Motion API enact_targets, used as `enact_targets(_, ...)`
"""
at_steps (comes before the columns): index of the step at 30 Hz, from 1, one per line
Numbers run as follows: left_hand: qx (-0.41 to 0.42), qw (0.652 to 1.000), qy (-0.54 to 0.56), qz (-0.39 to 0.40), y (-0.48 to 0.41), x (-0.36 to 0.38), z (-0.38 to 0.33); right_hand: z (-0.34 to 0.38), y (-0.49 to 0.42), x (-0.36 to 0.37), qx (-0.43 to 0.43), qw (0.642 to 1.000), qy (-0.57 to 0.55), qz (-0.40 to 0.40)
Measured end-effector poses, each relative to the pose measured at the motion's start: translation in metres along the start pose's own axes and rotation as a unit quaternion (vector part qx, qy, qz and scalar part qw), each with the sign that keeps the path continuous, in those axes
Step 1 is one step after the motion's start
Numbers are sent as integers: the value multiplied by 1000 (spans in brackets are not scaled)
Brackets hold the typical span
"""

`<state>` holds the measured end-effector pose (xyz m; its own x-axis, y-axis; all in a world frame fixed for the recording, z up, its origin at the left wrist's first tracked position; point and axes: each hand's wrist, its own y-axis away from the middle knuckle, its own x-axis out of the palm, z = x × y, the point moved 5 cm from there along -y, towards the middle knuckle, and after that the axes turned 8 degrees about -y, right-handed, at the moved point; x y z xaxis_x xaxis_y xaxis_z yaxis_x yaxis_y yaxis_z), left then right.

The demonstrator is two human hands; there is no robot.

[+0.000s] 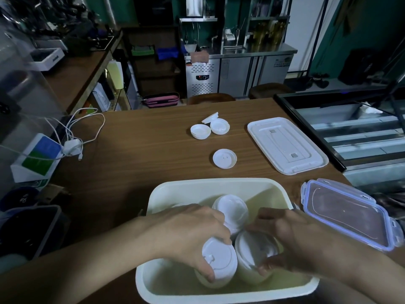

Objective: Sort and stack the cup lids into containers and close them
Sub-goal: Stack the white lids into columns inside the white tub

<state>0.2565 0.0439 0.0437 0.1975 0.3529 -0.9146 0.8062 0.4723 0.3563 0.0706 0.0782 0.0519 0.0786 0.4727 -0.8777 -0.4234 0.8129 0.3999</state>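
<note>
A cream rectangular container (219, 185) sits at the table's near edge with stacks of white cup lids inside. My left hand (190, 233) grips the left stack of lids (219, 262). My right hand (291, 235) holds the right stack of lids (254, 251), fingers curled around its rim. A third stack (231, 208) stands behind them in the container. Farther out on the table lie a single lid (224, 158) and a small cluster of lids (209, 127). The container's white flat lid (285, 144) lies to the right.
A clear clip-lock lid with blue edges (344, 213) lies right of the container. A glass display case (350, 128) borders the table's right side. A charger with white cables (73, 145) and a small box (37, 159) sit at the left.
</note>
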Motion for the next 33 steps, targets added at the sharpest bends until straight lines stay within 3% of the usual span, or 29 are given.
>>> enact_targets(13,1,999,44,-13,3,-12,5,5,7,-13,-29,999,-30,-27)
enact_targets(19,-5,988,109,-113,1,-47,22,-1,-6,-38,-99,983,-88,-129)
enact_targets(25,-29,965,164,-203,-11,-81,65,-22,-41,-75,-88,944,-211,-238)
enact_targets(33,-130,929,196,-285,-55,-78,164,-75,-124,-88,-27,935,-239,-261)
